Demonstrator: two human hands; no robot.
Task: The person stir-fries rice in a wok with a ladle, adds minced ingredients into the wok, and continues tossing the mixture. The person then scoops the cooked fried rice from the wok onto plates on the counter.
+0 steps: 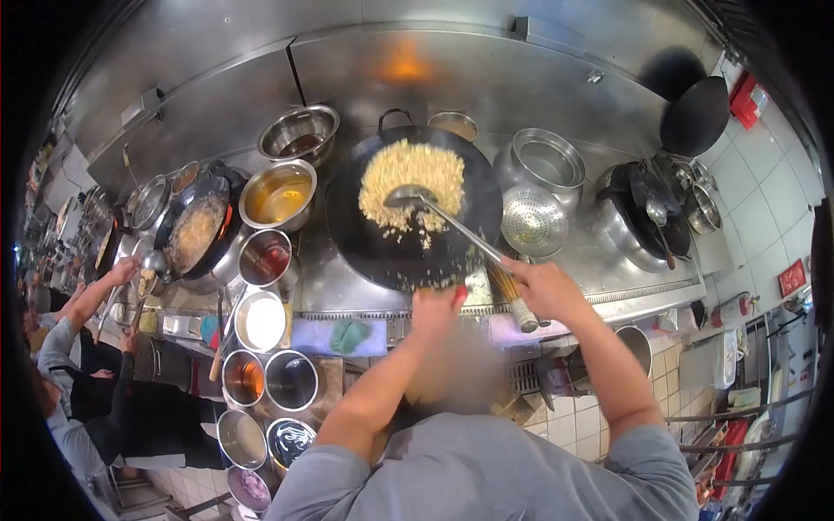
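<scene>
1. Nearest: grey shirt shoulders (486, 473) at the bottom, both forearms reaching forward and up toward the stove.
2. Left hand (436, 306) clamped on the near rim of the wok (408, 252), something red at the grip, maybe a cloth, too blurred to tell for sure.
3. Right hand (543, 286) fisted around the long handle of a ladle (413, 197), just right of the wok's near edge.
4. Ladle shaft running up and left from that hand, bowl sitting in the fried rice (413, 178) well ahead of both hands.
5. Rice heaped in the far half of the black wok, a few bits scattered nearer.
6. Left of the wok: a cluster of steel bowls with sauces and oils, e.g. an amber oil bowl (278, 195) and a white-filled bowl (261, 321).
7. Right of the wok: a perforated strainer (532, 221) beside a steel pot (547, 161).
8. Far left: another person's hand (122, 271) by a second wok (195, 230) with food in it.
</scene>
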